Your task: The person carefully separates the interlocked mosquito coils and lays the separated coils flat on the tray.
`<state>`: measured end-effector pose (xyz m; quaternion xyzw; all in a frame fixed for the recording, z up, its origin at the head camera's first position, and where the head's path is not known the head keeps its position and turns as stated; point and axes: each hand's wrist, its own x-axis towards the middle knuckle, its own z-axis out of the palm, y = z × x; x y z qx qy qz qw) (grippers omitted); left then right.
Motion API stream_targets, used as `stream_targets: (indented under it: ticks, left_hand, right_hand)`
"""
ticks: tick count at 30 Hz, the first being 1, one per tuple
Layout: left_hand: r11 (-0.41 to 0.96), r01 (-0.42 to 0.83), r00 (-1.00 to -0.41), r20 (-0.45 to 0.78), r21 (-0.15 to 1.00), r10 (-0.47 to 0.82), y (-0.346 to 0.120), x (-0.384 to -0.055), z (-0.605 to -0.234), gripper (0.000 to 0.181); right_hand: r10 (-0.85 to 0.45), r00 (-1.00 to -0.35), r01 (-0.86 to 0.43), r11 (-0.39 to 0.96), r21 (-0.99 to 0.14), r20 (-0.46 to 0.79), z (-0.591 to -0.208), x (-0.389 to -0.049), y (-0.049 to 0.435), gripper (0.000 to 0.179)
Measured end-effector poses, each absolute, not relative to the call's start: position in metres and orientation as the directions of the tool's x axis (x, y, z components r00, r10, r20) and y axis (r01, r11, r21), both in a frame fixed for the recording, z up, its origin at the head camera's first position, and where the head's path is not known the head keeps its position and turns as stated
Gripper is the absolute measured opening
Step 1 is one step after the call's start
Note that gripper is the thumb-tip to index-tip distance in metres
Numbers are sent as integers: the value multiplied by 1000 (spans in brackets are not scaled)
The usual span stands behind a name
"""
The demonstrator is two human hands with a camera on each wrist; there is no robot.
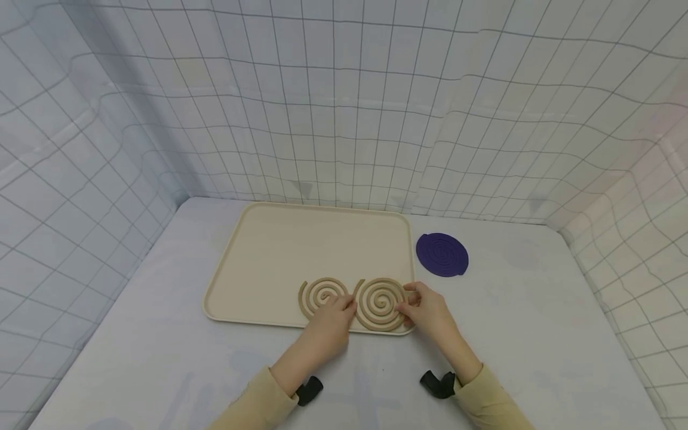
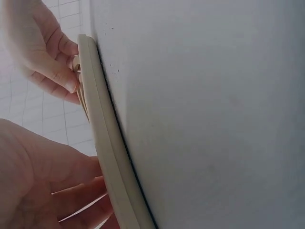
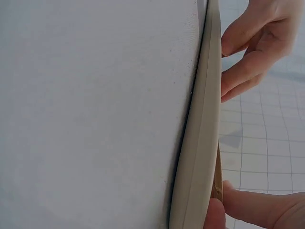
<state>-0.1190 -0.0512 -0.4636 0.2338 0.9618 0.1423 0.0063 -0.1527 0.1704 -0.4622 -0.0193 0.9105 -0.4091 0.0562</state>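
Observation:
Two tan mosquito coils lie side by side at the front right of a cream tray. My right hand pinches the outer right edge of the right-hand coil, the thumb on top of it. In the right wrist view, that coil's edge shows above the tray rim between thumb and finger. My left hand rests its fingertips where the two coils meet, at the right coil's left edge, and covers part of the left-hand coil. In the left wrist view, the left fingers are loosely extended behind the tray rim.
A purple disc with spiral grooves, like two interlocked coils, lies on the white table right of the tray. Grid-patterned white curtains surround the table at the back and sides. Black straps sit at both wrists.

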Motion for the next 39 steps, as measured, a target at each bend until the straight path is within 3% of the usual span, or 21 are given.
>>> stream_targets:
  ticks: [7,18,31,39]
  left_hand:
    - [866,458,-889,75,203,452,-47,-117,-460,33]
    - [862,464,-886,107,204,451,-49,-119,-463,37]
    - [860,436,-899,84,267,430,-50,-119,-463,37]
    - [813,400,-912,92,423,401,-53,-119,-462,31]
  right_hand:
    - [-108,-992,-123,776,-618,63,-462,-153,170,32]
    - [-141,-990,-128,793,-596,24,-459,-154,172,34]
    - [-31,-994,51,720,-692,-106,-452,-175,213,34]
    - [43,-981,172,658,-733,-192,-444,-197,254,41]
